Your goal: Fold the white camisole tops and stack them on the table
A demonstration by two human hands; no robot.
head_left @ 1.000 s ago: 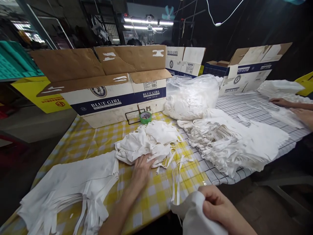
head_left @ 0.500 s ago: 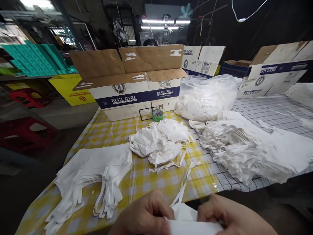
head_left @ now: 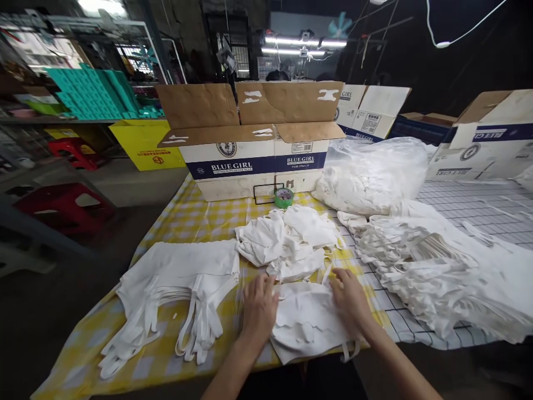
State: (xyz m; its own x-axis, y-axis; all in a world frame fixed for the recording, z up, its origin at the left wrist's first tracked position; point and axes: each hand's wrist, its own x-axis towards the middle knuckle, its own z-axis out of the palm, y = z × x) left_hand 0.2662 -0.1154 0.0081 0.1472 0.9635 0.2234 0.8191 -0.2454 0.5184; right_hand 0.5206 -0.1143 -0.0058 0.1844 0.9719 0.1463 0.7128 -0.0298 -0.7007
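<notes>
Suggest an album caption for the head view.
Left hand and right hand at opposite sides of white fabric on yellow-checked tablecloth.

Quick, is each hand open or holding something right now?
Left hand: at the left edge of the white cloth; can't tell if it's pinching.
Right hand: at the cloth's right edge, blurred; can't tell either.

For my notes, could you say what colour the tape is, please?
The tape is green, best seen in the head view.

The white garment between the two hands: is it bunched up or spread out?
Spread out: the white garment lies mostly flat between the left hand and right hand, with some ripples across it.
</notes>
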